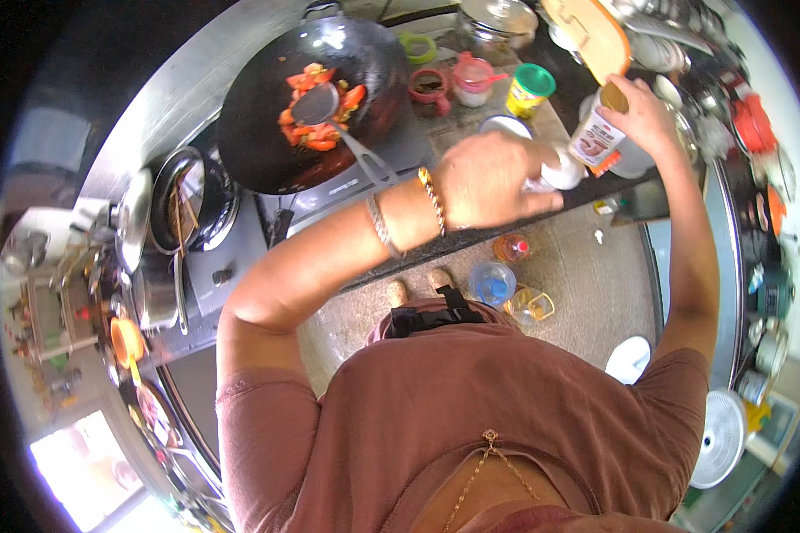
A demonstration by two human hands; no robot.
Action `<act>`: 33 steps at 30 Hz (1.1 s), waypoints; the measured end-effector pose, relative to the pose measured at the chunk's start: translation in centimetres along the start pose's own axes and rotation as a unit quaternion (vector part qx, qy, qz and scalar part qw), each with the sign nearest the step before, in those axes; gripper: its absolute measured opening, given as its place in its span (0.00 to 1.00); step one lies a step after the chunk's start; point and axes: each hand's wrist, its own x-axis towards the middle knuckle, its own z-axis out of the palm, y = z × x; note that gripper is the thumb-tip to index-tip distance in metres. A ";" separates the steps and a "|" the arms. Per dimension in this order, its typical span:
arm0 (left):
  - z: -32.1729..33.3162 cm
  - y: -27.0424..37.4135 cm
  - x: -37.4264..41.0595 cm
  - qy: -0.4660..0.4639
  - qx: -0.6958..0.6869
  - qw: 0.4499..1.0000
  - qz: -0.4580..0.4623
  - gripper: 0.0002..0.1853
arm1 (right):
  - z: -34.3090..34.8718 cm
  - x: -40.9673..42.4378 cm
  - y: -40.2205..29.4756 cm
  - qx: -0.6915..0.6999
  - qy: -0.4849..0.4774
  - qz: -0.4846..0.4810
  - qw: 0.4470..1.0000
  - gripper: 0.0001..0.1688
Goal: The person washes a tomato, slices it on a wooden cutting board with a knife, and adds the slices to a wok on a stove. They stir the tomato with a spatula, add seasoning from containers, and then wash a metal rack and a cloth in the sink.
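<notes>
My left hand (pixel 487 180) reaches across the counter, its fingers around a small white object (pixel 561 170), perhaps a spoon or cup; blur hides its exact kind. Just right of it, my right hand (pixel 640 113) grips a white printed container (pixel 595 138) with a gold-brown round end, tilted beside the white object. A black wok (pixel 253 113) holds cut red tomato pieces (pixel 320 143), and a metal ladle (pixel 315 105) rests in them, its handle passing behind my left forearm. Beyond my hands stand a yellow tub with a green lid (pixel 531 90) and pink-red containers (pixel 473 80).
At the left are a smaller black pan (pixel 167 220) with chopsticks and a metal pot (pixel 157 290). A lidded glass pot (pixel 497 23) and an orange-edged cutting board (pixel 597 40) stand at the back. Bottles (pixel 511 247) and a clear plastic container (pixel 492 283) are on the floor.
</notes>
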 end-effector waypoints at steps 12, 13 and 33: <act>-10.3 4.0 -23.0 0.341 0.128 0.894 -0.259 0.06 | 6.5 4.6 -2.8 -0.045 0.129 -0.038 0.990 0.37; -9.9 4.0 -25.8 0.401 0.097 0.847 -0.334 0.04 | 6.7 4.6 -5.0 0.101 0.166 -0.099 0.976 0.31; -0.3 6.6 -64.1 0.733 -0.189 0.462 -0.462 0.11 | -8.8 4.9 -30.3 -0.232 -0.184 -0.291 0.910 0.07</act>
